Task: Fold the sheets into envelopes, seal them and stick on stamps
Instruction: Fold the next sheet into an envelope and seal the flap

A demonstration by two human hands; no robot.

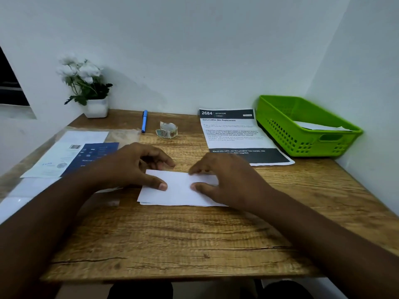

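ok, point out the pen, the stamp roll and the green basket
pen [144, 121], head view, middle of the blue barrel
stamp roll [167, 130], head view, front of the coiled strip
green basket [311, 143], head view, front wall

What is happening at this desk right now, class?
A person is folding a white sheet on the wooden desk. The left hand and the right hand both press on it, thumbs on the top layer. No stamp shows on the sheet. A curled strip of stamps and a blue pen lie further back. A green basket at the right already holds some white paper.
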